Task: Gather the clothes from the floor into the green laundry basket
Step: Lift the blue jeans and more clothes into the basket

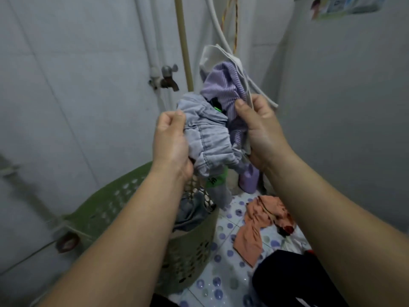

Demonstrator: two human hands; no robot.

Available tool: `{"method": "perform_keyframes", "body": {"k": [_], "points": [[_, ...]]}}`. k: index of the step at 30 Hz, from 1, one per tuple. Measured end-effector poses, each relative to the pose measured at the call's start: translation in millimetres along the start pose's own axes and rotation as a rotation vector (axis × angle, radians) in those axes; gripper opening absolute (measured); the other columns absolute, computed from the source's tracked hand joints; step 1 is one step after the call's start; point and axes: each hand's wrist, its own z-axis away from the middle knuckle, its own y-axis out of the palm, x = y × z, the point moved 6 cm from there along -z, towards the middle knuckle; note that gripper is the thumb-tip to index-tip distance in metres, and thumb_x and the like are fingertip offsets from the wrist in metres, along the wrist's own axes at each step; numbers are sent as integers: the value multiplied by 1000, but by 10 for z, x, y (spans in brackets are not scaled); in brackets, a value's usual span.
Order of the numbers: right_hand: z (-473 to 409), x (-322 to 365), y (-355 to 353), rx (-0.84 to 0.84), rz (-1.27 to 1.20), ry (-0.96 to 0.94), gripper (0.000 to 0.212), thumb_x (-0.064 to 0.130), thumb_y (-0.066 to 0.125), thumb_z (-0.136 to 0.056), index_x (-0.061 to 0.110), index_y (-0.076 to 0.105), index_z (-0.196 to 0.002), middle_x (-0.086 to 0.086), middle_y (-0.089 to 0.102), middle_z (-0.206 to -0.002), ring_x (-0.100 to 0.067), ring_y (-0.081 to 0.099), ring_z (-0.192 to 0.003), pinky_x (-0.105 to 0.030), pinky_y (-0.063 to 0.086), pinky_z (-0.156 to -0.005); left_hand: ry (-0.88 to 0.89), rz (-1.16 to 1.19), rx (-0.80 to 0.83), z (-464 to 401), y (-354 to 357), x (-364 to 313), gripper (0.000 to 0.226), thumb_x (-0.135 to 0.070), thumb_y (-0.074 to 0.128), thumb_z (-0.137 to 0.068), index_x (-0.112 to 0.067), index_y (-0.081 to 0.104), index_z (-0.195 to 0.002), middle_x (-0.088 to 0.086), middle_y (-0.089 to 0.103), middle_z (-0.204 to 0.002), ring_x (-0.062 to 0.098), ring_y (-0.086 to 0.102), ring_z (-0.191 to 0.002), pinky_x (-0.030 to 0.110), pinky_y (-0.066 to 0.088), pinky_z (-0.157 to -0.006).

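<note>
Clothes fill both your hands, raised above the green laundry basket (pixel 124 202): your left hand (pixel 171 140) clenches grey denim (pixel 210 138), your right hand (pixel 261 131) pinches a lilac knit (pixel 221 85) with a cream cloth (pixel 212 56). Denim already lies inside the basket. An orange garment (pixel 254 227) lies on the dotted floor (pixel 223 282), beside the basket.
</note>
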Motion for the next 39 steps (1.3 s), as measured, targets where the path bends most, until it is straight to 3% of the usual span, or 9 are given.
{"method": "perform_keyframes", "body": {"k": [3,6,9,11,13,22,26,32,39], "points": [[-43,-161,332,72,40,1,18,8,48,-95,17,48,-79,-6,55,-80,-21,52,-81,-35,43,-79,80,-39,-52,-65,-300,-210,29,-13,40,-101,-17,43,-72,4,60,-74,17,61,-66,37,57,-70],[-44,-543,454,123,206,106,18,14,50,-94,21,49,-77,-3,54,-76,-17,50,-74,-30,42,-70,47,-244,-107,-180,-731,-148,31,-15,42,-100,-19,40,-69,4,52,-69,19,54,-67,33,51,-63],[64,-1134,355,331,872,352,6,24,56,-88,19,56,-87,-9,57,-83,-23,53,-78,-38,46,-74,-135,-888,-81,-283,-1277,180,19,-13,48,-94,-14,50,-75,11,52,-74,24,48,-80,36,42,-67],[228,-1462,157,536,1304,528,13,22,56,-89,10,58,-94,-8,58,-88,-21,53,-79,-33,45,-74,-315,-1287,-37,-235,-1583,387,15,-6,49,-92,0,59,-101,22,62,-102,33,59,-100,40,47,-83],[349,-1529,-12,538,1366,595,24,23,58,-89,5,62,-104,-11,64,-103,-23,56,-85,-29,44,-72,-429,-1433,-37,-163,-1739,484,28,-2,47,-92,2,52,-119,24,56,-124,38,54,-114,41,45,-95],[344,-1152,-713,195,1208,548,17,22,64,-86,15,69,-101,-6,68,-108,-22,63,-98,-29,48,-83,-240,-1367,155,-111,-918,686,35,-8,50,-93,-11,52,-128,16,55,-130,33,56,-113,34,46,-92],[430,-893,-1259,71,1220,552,21,15,63,-87,5,68,-105,-11,68,-108,-15,57,-79,-15,41,-68,-158,-1301,376,156,-307,1048,35,-10,53,-92,-13,54,-127,11,55,-133,28,53,-121,29,41,-98],[760,-554,-2313,-121,1260,678,26,16,64,-88,0,65,-108,-21,66,-113,-22,56,-85,-24,43,-70,-185,-1286,660,653,299,1701,37,-12,57,-91,-13,54,-127,10,55,-133,26,54,-120,27,42,-94],[1297,35,-3679,-391,1508,828,42,19,58,-91,12,48,-131,-16,53,-135,-32,53,-119,-38,44,-99,-298,-1223,880,1127,763,2365,33,-14,59,-89,-15,56,-123,7,60,-123,22,56,-112,19,37,-80]]}}
